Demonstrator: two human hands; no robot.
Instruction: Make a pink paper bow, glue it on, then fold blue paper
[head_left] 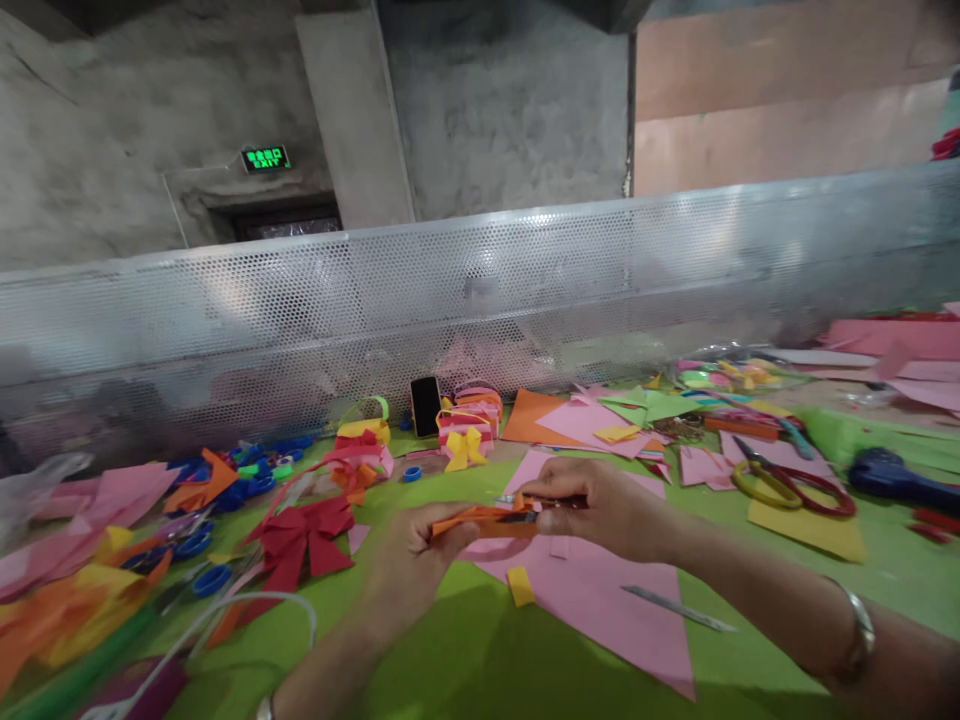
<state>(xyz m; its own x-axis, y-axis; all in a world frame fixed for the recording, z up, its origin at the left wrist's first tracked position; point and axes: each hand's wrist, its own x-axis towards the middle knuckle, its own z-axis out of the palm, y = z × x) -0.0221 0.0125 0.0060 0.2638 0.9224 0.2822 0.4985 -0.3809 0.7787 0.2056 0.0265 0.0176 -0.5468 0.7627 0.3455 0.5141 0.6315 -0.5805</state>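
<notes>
My left hand [424, 555] is closed on the left end of a folded orange paper piece [487, 524], thumb on top. At the other end of it, my right hand [600, 505] pinches a small dark tool with a light metallic tip [504, 499]; its kind is blurred and partly covered by my fingers. The tool's tip lies over the orange paper. Beneath both hands a pink paper sheet [600, 610] lies on the green table covering [420, 660]. On the sheet are a small yellow paper scrap [520, 586] and a thin pointed metal blade or strip [679, 608].
Scissors with yellow and red handles [795, 490] lie at right, near a dark blue tool [900, 475]. Red paper bows [304, 540] and orange scraps [67, 610] crowd the left. A phone [425, 407] and small paper bags [466, 425] stand before a perforated metal panel [480, 300].
</notes>
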